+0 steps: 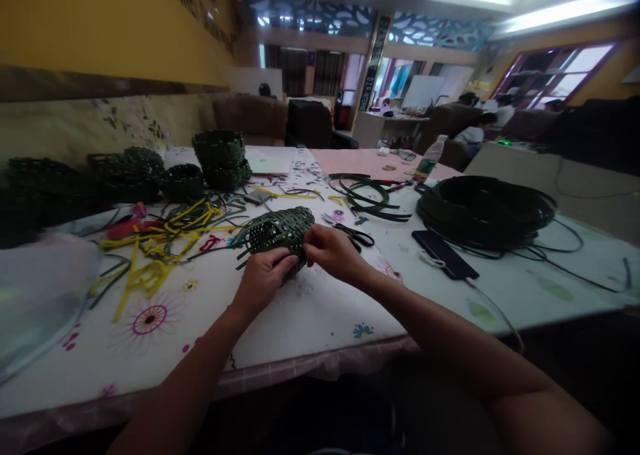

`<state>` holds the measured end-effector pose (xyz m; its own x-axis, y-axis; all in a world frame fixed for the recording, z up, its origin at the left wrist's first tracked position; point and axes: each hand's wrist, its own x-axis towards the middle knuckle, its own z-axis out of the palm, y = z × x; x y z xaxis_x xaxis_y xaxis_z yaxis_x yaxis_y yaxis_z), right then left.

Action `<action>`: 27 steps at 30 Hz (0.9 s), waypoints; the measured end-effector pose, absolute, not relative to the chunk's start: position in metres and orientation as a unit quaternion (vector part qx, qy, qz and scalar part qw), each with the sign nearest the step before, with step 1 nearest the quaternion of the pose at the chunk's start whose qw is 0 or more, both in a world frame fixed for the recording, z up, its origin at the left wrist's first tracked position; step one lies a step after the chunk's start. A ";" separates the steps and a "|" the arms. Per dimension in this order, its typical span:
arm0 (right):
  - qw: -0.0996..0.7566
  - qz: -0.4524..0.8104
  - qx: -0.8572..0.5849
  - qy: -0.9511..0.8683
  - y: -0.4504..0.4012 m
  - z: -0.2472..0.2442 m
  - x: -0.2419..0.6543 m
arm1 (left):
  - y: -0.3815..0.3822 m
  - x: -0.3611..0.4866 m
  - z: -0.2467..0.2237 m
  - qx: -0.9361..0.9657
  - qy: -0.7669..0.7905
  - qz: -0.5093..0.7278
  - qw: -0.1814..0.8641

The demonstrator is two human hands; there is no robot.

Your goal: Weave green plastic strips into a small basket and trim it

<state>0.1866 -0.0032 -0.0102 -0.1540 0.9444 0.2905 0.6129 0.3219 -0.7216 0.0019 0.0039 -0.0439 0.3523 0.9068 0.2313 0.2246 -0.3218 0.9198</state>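
Note:
A dark green woven basket (280, 230) lies tilted on the flowered tablecloth, loose strip ends sticking out at its left. My left hand (270, 272) is closed on its near side, thumb pressed on the weave. At the basket's right edge, my right hand (333, 252) pinches the rim or a strip there; the fingertips hide which. Black-handled scissors (357, 235) rest just beyond my right hand. Left of the basket lies a tangle of yellow strips (145, 268) with green offcuts.
Finished-looking woven baskets (220, 155) stand at the back left. A big coil of dark strip (485, 208) and a phone (445, 254) with a cable are at the right. A bottle (431, 158) stands behind. A plastic bag (45, 302) sits at the left edge. People sit in the far background.

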 end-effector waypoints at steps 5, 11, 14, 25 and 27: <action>0.522 0.140 -0.519 -0.662 0.018 -0.012 0.196 | 0.013 -0.020 -0.031 0.686 0.408 0.430 0.423; 0.486 0.366 -0.387 -0.693 0.040 -0.014 0.205 | 0.028 -0.040 -0.020 0.618 0.365 0.412 0.561; 0.455 0.454 -0.361 -0.676 0.038 -0.015 0.205 | 0.033 -0.043 -0.022 0.565 0.359 0.369 0.645; 0.491 0.456 -0.408 -0.620 0.040 -0.027 0.192 | 0.039 -0.050 -0.028 0.563 0.379 0.340 0.651; 0.486 0.442 -0.415 -0.630 0.040 -0.026 0.193 | 0.038 -0.049 -0.025 0.565 0.390 0.345 0.640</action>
